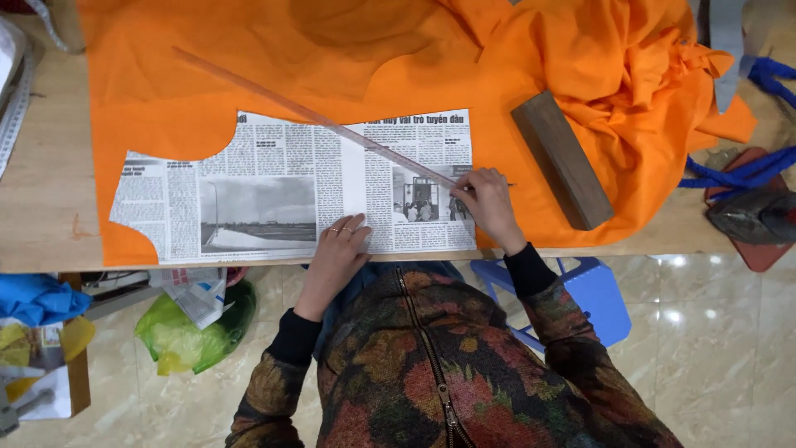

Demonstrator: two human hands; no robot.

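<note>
Newspaper pattern: cut newsprint sheet (290, 191) with curved notches, lying flat on the orange cloth near the table's front edge, serving as a template.
Orange cloth: wide woven fabric (348, 66) spread smooth under the paper, bunched up at the far right where unused.
Ruler: long clear plastic strip (315, 120) laid slantwise across cloth and paper, its lower end meeting the right hand, giving a straight edge.
Right hand: (491, 206) fingers pressed together, pinching a thin marking tool, too small to identify, at the ruler's end.
Left hand: (340, 245) fingers spread flat on the paper's lower edge, pinning it against shifting.
Wooden block: dark rectangular bar (561, 159) resting on the cloth beside the right hand, likely weighting it.
Table: pale wooden top (50, 191) carrying everything.
</note>
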